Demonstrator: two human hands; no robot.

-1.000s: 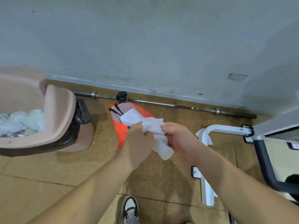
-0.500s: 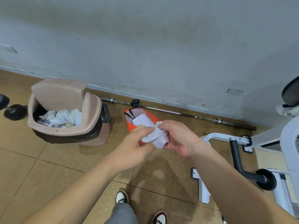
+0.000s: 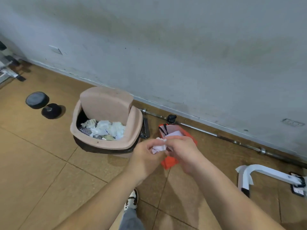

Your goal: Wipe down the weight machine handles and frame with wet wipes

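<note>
Left hand [image 3: 146,159], right hand [image 3: 181,152] pinch crumpled wipe [image 3: 159,146].

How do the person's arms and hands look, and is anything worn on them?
Both forearms are bare: no sleeve reaches into view. The left hand and the right hand wear no gloves. No watch, bracelet or ring shows on either wrist or on the fingers that can be seen. No markings are visible on them.

My hands hide most of wipe [image 3: 159,147] and middle of orange pack [image 3: 169,161]. White frame [image 3: 265,173] cut off at right edge. Wall plate [image 3: 293,125] too blurry to read.
</note>
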